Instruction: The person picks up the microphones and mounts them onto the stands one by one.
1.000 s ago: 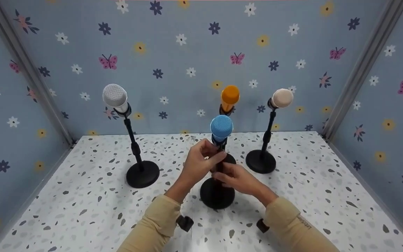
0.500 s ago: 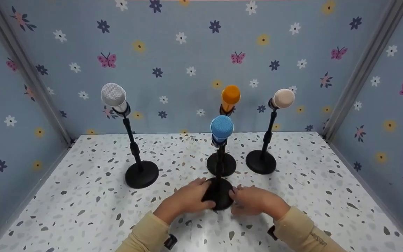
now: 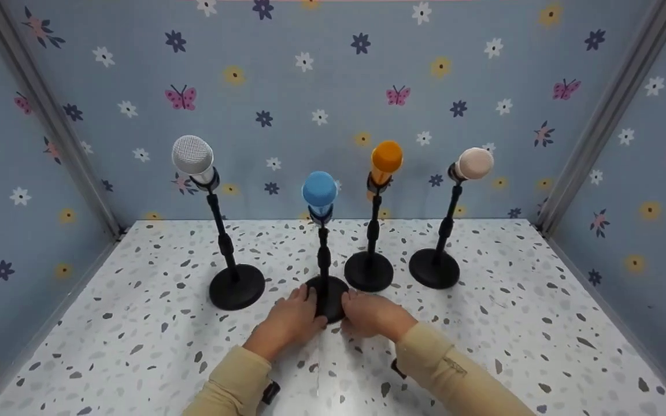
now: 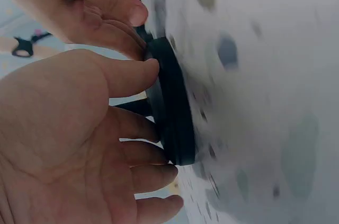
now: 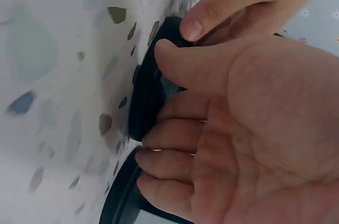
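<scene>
A blue-headed microphone (image 3: 319,189) sits in the clip of a black desktop microphone stand (image 3: 324,263), upright in the middle of the table. My left hand (image 3: 289,320) holds the left side of its round base, thumb at the front edge. On the opposite side, my right hand (image 3: 376,316) grips the same base. In the left wrist view, thumb and fingers spread along the rim of the base (image 4: 172,107), which stands flat on the tabletop. The right wrist view shows both thumbs close together on the base (image 5: 145,97).
An orange microphone (image 3: 387,157) on its stand is just behind and right of my right hand. Farther right stands a pale pink microphone (image 3: 476,163); a silver-white one (image 3: 193,155) stands left. A flowered wall (image 3: 333,86) closes off the back of the speckled table (image 3: 154,346).
Both hands have come down from the stand's pole to its base. The blue microphone's stand has slid left and slightly back, out from in front of the orange one.
</scene>
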`<state>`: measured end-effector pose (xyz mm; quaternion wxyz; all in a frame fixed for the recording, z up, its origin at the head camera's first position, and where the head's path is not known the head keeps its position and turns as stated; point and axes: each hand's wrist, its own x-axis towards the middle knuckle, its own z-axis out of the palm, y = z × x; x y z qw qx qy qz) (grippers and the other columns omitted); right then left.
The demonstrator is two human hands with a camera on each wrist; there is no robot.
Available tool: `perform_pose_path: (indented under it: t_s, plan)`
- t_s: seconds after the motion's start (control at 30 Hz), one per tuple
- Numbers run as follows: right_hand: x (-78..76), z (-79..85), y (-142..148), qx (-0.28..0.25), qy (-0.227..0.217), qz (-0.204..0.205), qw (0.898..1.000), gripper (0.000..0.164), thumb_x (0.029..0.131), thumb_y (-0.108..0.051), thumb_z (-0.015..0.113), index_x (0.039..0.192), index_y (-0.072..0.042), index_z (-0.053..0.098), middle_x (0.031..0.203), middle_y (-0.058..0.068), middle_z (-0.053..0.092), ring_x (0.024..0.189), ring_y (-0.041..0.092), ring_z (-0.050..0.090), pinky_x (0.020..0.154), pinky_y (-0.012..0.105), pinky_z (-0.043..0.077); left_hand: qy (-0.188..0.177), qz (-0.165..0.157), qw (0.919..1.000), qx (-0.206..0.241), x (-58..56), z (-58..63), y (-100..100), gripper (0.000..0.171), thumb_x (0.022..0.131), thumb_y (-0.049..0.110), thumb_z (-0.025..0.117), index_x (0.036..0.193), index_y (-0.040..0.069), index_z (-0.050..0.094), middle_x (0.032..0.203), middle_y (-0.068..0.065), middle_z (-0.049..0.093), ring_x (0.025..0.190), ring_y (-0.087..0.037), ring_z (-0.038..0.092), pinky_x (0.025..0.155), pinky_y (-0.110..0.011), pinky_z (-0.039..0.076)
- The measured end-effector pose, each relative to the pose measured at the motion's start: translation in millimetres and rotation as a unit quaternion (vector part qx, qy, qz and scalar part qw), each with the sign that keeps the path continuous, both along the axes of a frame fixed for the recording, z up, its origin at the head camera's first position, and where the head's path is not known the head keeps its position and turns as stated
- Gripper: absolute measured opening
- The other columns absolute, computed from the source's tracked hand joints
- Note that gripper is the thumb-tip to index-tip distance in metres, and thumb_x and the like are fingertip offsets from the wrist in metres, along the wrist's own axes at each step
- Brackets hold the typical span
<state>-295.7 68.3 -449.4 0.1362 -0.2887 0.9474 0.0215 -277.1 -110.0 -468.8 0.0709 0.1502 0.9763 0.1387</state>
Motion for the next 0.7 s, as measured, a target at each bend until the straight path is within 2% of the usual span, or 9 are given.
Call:
perform_pose_path:
  t_s: [0.17,0.33,0.53,0.7]
  plan:
    - [-25.3,-8.8,-27,-0.011,-0.013,-0.022,1.0,0.065,0.105,-0.03,0.054,0.156,0.004,0.031,0.159,0.023,0.033,0.146,0.033,0.034,0.118,0.038,0.029,0.008,0.032,0.9988,-0.035,-24.4,-2.5,-20,0.069,0.105,0.035,0.053,0.149,-0.015,0.035,0.153,-0.036,0.033,0.143,-0.046,0.034,0.115,-0.057,0.029]
    - [-42.8,-15.2,-45,-0.061,-0.021,-0.045,0.997,0.065,0.108,-0.033,0.048,0.16,-0.001,0.024,0.163,0.019,0.028,0.148,0.034,0.03,0.119,0.04,0.028,-0.006,0.056,0.9975,-0.041,-40.9,-0.3,-38,0.071,0.106,0.037,0.048,0.152,-0.013,0.029,0.156,-0.035,0.029,0.146,-0.046,0.029,0.118,-0.056,0.024]
    - [-52.5,-24.4,-48,-0.091,-0.042,-0.067,0.993,0.068,0.109,-0.038,0.043,0.163,-0.009,0.013,0.168,0.009,0.015,0.152,0.031,0.021,0.12,0.042,0.024,-0.016,0.074,0.9961,-0.045,-52.8,-0.8,-42,0.07,0.108,0.037,0.044,0.154,-0.012,0.024,0.158,-0.034,0.024,0.147,-0.045,0.026,0.117,-0.059,0.023]
    - [-56.0,-27.4,-44,-0.103,-0.04,-0.067,0.992,0.068,0.109,-0.037,0.042,0.163,-0.007,0.012,0.168,0.011,0.014,0.152,0.031,0.019,0.121,0.043,0.021,-0.014,0.076,0.996,-0.044,-56.3,-2.6,-37,0.07,0.108,0.037,0.042,0.154,-0.012,0.023,0.159,-0.034,0.023,0.148,-0.045,0.025,0.118,-0.06,0.021]
